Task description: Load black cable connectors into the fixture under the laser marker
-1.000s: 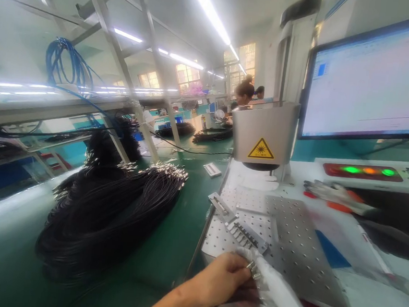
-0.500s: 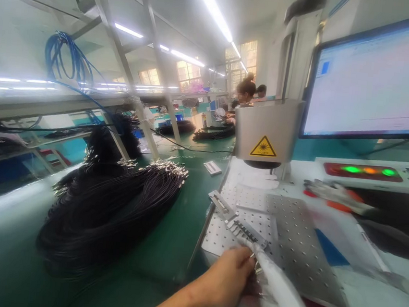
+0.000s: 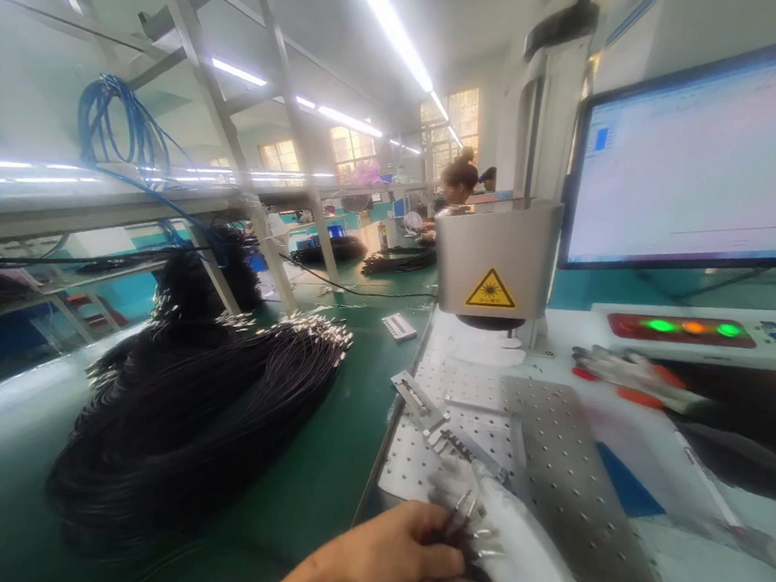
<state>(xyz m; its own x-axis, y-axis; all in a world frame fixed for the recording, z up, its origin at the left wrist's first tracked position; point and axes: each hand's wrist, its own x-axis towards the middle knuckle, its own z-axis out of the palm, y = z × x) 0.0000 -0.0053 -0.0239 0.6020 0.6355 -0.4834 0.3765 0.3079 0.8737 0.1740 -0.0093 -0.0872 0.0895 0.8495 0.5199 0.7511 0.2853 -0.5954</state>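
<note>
My left hand [image 3: 390, 557] is bare, low in the middle of the view, with its fingers pinched on a small bunch of black cable ends with metal plugs [image 3: 468, 523]. My right hand [image 3: 526, 570], in a white glove, grips the same bunch from the right. Both hands hover at the near edge of the perforated metal plate [image 3: 551, 453]. Just beyond them a slotted metal fixture [image 3: 456, 442] lies on the plate, under the laser head [image 3: 494, 255] with its yellow warning label.
A big coil of black cables [image 3: 199, 401] lies on the green bench to the left. A monitor [image 3: 709, 157] and a panel with green and orange lights [image 3: 693, 328] stand at the right. A glove [image 3: 627, 373] lies below the panel. Other people work far back.
Both hands first pushed the cable ends up toward the fixture, then drew them back toward me. The left hand has dropped lower and closed over the bunch.
</note>
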